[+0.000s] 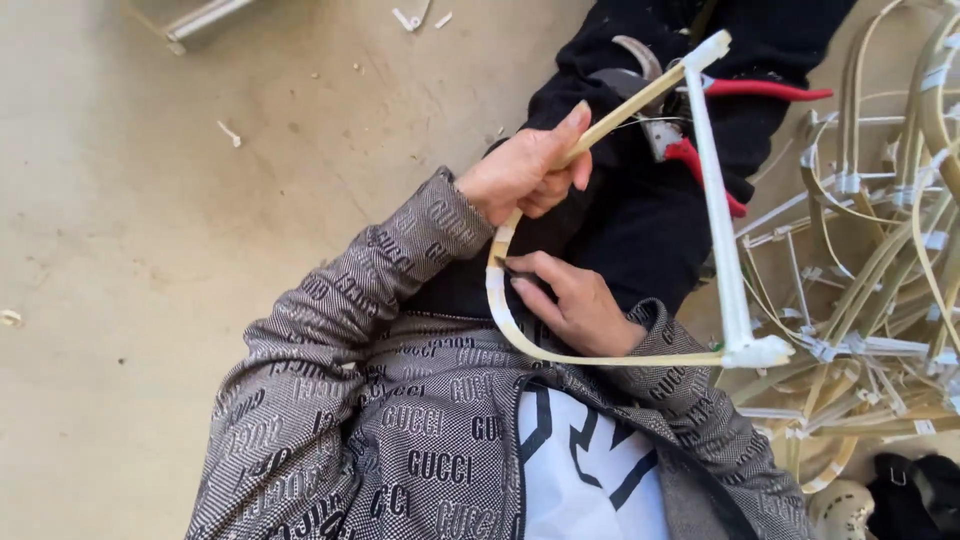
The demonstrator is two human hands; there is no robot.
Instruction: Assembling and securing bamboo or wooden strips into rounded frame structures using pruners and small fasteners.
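Note:
I hold a bamboo frame over my lap: a thin strip (pixel 600 357) bent into a curve, joined to a straight bar wrapped in white tape (pixel 722 220). My left hand (pixel 525 175) grips the upper straight stretch of the strip, thumb along it. My right hand (pixel 575 305) sits inside the curve, and its fingertips pinch the strip at the bend by a dark mark. Taped joints close the frame at the top (pixel 712 48) and the lower right corner (pixel 760 350).
Red-handled pruning shears (pixel 700 125) lie on my black trousers behind the frame. A pile of similar taped bamboo frames (pixel 880 260) fills the right side. Concrete floor (pixel 150 220) with small scraps lies to the left, with a metal bar (pixel 200 20) at the top.

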